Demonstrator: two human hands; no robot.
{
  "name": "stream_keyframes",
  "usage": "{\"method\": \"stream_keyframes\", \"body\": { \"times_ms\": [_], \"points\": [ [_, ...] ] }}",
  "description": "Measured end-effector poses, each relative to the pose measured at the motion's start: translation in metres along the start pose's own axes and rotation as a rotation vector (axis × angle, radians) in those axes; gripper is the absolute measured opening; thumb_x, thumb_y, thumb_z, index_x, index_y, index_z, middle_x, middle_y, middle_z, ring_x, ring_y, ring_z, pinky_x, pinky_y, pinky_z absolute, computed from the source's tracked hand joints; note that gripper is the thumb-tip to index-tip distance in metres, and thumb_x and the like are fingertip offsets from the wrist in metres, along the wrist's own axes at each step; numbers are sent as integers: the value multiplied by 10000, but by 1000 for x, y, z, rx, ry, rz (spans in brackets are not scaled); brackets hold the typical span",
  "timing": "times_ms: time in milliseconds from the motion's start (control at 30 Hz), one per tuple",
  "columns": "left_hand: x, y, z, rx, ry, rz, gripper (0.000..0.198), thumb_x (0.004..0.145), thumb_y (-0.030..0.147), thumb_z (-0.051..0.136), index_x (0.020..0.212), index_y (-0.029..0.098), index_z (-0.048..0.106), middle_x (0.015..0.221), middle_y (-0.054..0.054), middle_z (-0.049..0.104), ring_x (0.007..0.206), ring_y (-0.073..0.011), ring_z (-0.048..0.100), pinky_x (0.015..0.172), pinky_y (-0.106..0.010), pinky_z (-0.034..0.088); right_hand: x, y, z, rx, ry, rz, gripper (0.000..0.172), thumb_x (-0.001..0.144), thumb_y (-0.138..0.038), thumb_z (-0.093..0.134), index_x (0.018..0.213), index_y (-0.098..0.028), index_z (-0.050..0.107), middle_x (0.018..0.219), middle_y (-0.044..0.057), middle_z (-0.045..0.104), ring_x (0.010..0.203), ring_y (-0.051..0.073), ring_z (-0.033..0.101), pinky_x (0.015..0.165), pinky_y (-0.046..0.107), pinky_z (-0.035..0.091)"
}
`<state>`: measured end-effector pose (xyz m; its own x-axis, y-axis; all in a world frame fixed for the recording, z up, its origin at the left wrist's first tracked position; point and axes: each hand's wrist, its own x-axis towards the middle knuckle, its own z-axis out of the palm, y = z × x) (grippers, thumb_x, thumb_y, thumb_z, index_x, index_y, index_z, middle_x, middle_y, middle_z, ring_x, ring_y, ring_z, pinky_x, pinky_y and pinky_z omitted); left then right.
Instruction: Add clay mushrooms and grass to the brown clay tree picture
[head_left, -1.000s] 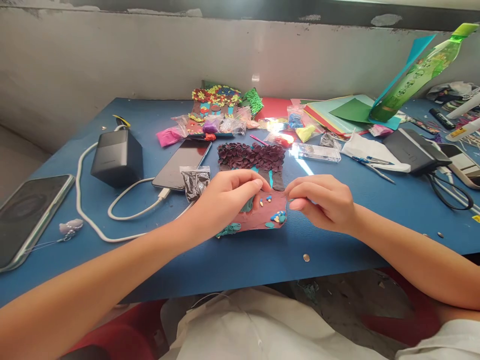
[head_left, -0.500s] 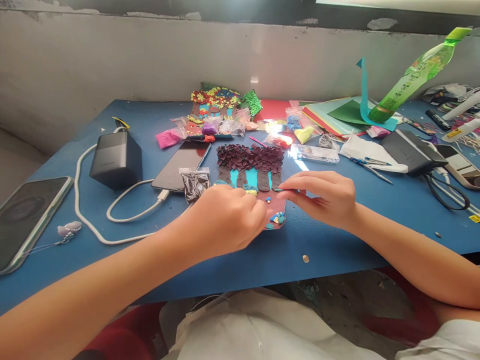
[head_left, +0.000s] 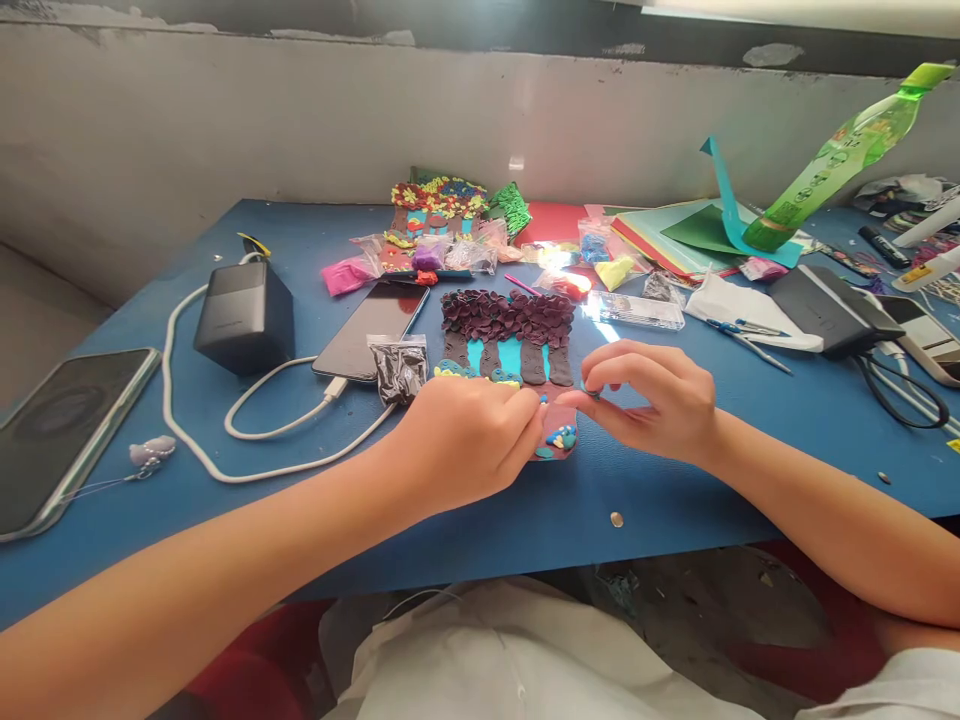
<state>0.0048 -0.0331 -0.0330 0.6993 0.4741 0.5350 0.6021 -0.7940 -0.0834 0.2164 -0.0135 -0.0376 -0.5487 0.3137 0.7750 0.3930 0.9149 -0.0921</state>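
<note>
A clay picture with dark purple scales, brown trunks and a turquoise ground lies flat on the blue table. My left hand rests curled over its lower left part, fingertips pressed on the reddish-brown bottom area. My right hand hovers at the picture's right edge, thumb and forefinger pinched on a tiny piece of clay. Small blue and yellow clay bits sit between the two hands. What lies under my left palm is hidden.
A phone on a white cable, a black charger block and a second phone lie left. Bags of coloured clay, a finished clay picture, coloured paper, a green bottle and scissors fill the back and right.
The picture was lifted a second ago and now lies flat. My left hand has dropped onto its lower part. My right hand has shifted slightly down and pinches at the right edge.
</note>
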Motion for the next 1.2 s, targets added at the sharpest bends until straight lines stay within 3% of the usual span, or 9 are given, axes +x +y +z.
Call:
{"method": "stream_keyframes", "body": {
  "times_ms": [267, 533, 667, 733, 800, 867, 1000, 1200],
  "points": [
    [-2, 4, 3, 126, 32, 80, 386, 952, 237, 441, 580, 174, 521, 475, 14, 536, 428, -121, 507, 441, -278, 255, 1, 2, 0, -14, 4, -19, 323, 879, -322, 653, 707, -218, 400, 640, -12, 537, 562, 94, 501, 497, 186, 406],
    [-3, 5, 3, 123, 48, 106, 364, 933, 220, 479, 572, 176, 495, 474, 15, 520, 447, -121, 490, 455, -283, 243, -1, 4, -6, -167, -60, -68, 437, 909, -349, 607, 626, -221, 299, 521, -57, 356, 441, 88, 284, 428, 240, 223],
    [-4, 10, -3, 168, 115, 256, 327, 895, 205, 534, 573, 187, 480, 459, 32, 479, 430, -119, 453, 452, -278, 260, -2, 4, -6, -175, -136, -9, 319, 992, -461, 405, 822, -203, 485, 601, -21, 506, 487, 102, 430, 482, 223, 341],
    [-6, 15, -5, 195, 134, 292, 336, 891, 221, 540, 566, 192, 463, 447, 41, 445, 405, -114, 418, 431, -276, 244, -2, 5, -4, -190, -159, 0, 289, 1009, -432, 377, 944, -186, 512, 650, -9, 577, 514, 101, 492, 509, 214, 373],
    [-8, 20, -4, 214, 113, 266, 348, 891, 224, 540, 557, 194, 448, 443, 43, 430, 392, -114, 410, 418, -276, 231, -3, 6, -2, -211, -155, -11, 216, 1007, -367, 421, 935, -189, 519, 643, -20, 596, 498, 89, 488, 501, 209, 356],
    [-11, 23, -2, 238, 68, 228, 345, 893, 210, 534, 559, 190, 450, 443, 38, 434, 390, -118, 420, 417, -278, 222, -4, 6, -1, -216, -149, -25, 205, 994, -322, 463, 839, -197, 512, 592, -37, 563, 471, 80, 443, 482, 210, 322],
    [-13, 24, 6, 258, 17, 193, 330, 897, 194, 524, 573, 183, 461, 452, 25, 455, 391, -130, 441, 424, -280, 201, -2, 6, -2, -185, -163, -32, 353, 998, -312, 440, 665, -210, 385, 512, -52, 400, 436, 88, 306, 447, 235, 245],
    [-17, 27, 5, 234, -16, 216, 354, 900, 291, 527, 569, 174, 478, 465, 15, 442, 397, -134, 435, 427, -275, 184, 0, 6, -7, -127, -188, 50, 397, 1033, -352, 215, 658, -231, 257, 567, -37, 286, 467, 114, 238, 434, 254, 229]
  ]
}}
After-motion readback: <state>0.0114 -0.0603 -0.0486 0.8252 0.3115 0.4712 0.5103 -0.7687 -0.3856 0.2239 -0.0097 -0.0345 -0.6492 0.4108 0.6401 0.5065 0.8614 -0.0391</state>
